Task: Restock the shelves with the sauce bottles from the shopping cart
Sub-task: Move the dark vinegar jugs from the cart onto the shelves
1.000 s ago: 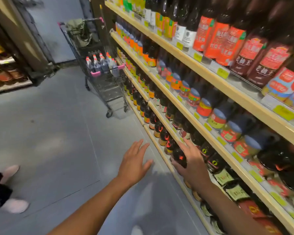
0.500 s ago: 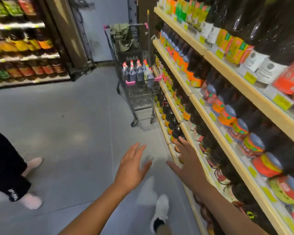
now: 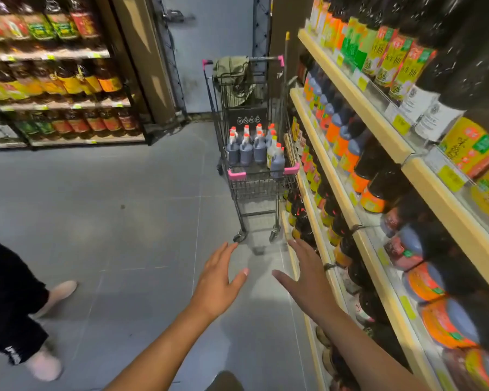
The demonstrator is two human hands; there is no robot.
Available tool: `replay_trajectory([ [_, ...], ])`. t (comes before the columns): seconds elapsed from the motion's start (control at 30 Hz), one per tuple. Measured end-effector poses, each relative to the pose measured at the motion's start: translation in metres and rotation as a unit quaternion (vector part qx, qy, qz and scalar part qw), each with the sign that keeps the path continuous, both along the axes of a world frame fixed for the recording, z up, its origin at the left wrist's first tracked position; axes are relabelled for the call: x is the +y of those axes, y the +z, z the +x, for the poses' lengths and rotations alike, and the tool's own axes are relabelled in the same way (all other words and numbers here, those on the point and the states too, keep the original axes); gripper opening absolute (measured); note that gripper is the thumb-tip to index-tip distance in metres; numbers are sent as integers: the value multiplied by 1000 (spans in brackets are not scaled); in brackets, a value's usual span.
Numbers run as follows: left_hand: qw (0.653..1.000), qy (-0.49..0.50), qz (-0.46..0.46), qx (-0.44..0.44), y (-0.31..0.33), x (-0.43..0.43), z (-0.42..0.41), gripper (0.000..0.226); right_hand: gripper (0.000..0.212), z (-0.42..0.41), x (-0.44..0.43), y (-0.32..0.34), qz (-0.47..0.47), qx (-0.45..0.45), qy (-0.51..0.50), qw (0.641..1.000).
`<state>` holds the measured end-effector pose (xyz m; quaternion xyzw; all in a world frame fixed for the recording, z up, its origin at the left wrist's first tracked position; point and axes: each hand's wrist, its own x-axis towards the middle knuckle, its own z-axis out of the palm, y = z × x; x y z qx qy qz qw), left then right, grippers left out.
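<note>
Though well beyond left hand point(image 3: 218, 283) and right hand point(image 3: 308, 280), sauce bottles point(image 3: 251, 149) in cart point(image 3: 263, 187).

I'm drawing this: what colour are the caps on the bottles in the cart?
Orange-red. The head view shows the caps on the sauce bottles in the shopping cart.

Dark wire-metal shopping cart point(image 3: 261, 187), glossy plastic sauce bottles point(image 3: 246, 152), matt grey floor point(image 3: 141, 210)

A shop aisle is shown: price-tagged shelves point(image 3: 359, 131) are stocked with bottles, and a shopping cart point(image 3: 261, 179) is parked alongside.
</note>
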<state>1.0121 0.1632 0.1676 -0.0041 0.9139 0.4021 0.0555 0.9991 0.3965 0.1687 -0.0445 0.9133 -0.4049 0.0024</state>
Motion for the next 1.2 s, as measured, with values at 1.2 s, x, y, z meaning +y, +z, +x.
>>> replay_trajectory([
  [1.2,965,38,179,-188,-83,-15,-699,43,54,-707,-18,-117,-171,-264,-209,926],
])
